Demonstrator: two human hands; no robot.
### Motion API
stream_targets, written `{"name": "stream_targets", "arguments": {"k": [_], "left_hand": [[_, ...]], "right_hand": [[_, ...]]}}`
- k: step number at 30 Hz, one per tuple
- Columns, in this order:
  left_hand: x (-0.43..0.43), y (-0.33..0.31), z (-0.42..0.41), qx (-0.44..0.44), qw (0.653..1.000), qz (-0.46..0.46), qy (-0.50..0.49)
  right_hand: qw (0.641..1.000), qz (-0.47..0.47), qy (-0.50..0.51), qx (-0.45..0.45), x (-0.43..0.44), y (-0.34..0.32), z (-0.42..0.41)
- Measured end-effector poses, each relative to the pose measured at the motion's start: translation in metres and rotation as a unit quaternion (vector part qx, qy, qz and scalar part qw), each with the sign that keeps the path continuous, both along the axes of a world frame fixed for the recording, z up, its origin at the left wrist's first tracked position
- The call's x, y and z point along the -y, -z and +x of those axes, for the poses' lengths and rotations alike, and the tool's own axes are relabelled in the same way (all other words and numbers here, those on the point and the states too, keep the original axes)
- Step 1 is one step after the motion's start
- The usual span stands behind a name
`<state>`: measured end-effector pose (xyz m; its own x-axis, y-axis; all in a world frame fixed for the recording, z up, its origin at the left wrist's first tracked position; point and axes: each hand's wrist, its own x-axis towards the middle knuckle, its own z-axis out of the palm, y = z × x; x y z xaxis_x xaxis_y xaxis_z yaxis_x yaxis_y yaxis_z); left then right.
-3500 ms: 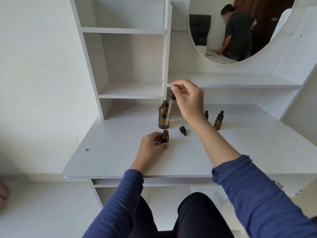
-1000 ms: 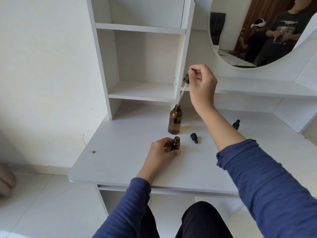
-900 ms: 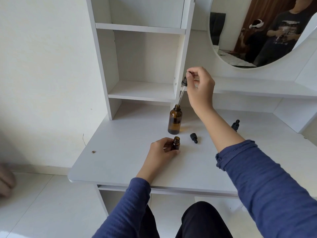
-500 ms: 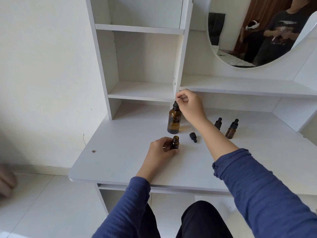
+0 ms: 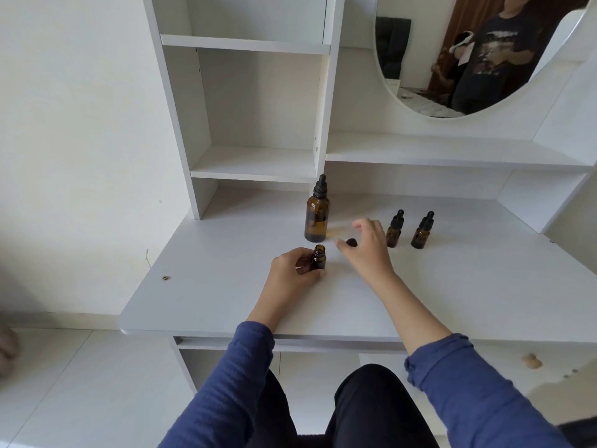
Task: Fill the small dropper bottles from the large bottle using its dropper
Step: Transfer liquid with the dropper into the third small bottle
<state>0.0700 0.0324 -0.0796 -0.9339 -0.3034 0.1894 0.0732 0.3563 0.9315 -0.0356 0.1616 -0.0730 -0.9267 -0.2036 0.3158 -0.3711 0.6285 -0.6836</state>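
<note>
Currently I see my left hand [image 5: 290, 270] gripping the small uncapped amber glass bottle [image 5: 318, 260] mid-worktop, my right hand [image 5: 366, 250] spread loosely, blurred, over the loose black dropper cap [image 5: 351, 242], while the tall amber glass bottle [image 5: 317, 221], dropper-capped, stands toward the back edge of the white desk [image 5: 210, 286]

Bright, soft daylight lies evenly over the white desk [image 5: 226, 286]; shadows are faint and diffuse. An amber glow falls at 3 o'clock of the large bottle [image 5: 316, 221]. The right hand [image 5: 365, 250] is motion-blurred. Wide-angle distortion tilts the shelf upright [image 5: 168, 108] toward 9 o'clock.
</note>
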Motion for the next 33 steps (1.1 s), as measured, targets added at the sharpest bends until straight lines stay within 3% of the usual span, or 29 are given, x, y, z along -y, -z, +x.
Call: {"name": "stream_targets", "arguments": {"k": [7,11,15,18,21,33], "left_hand": [[0.0,-0.001,0.002,-0.001,1.0,-0.003,-0.001],[0.0,0.0,0.001,-0.004,1.0,-0.003,-0.005],[-0.001,0.002,0.0,-0.005,1.0,-0.005,-0.01],[0.0,0.003,-0.001,-0.003,1.0,-0.02,-0.014],[-0.001,0.003,-0.001,-0.003,1.0,-0.013,-0.015],[-0.002,0.002,0.0,-0.004,1.0,-0.01,-0.019]], "right_hand": [[0.999,-0.014,0.028,-0.021,-0.003,0.015,0.006],[0.988,-0.151,0.037,0.004,-0.007,0.008,0.015],[0.94,-0.333,0.009,0.074,-0.01,-0.005,0.035],[0.923,-0.377,-0.02,0.08,-0.013,-0.02,0.045],[0.927,-0.364,-0.059,0.07,-0.014,-0.031,0.05],[0.98,-0.152,-0.13,-0.003,-0.008,-0.052,0.051]]}}
